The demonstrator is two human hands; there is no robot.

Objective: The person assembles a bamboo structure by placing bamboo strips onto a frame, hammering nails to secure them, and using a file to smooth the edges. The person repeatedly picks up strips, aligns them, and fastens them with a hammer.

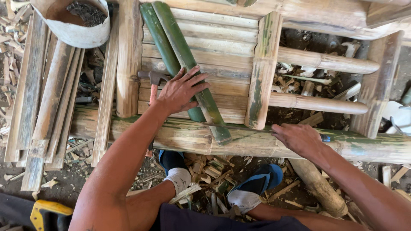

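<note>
I am watching the green bamboo strip (188, 64) lying slanted across the pale slats (222, 42) of the frame, its lower end reaching the thick pole (180, 134) in front. The left hand (180, 92) is pressing flat on it, fingers spread, gripping nothing. The right hand (299, 139) is resting on the pole, curled over something blue; I cannot tell whether its grip is pinching it. A hammer (153, 79) is lying just beside the left hand. I judge the strip could slide under that flat palm, or split edges could cut fingers. The hammer's handle is partly hidden.
</note>
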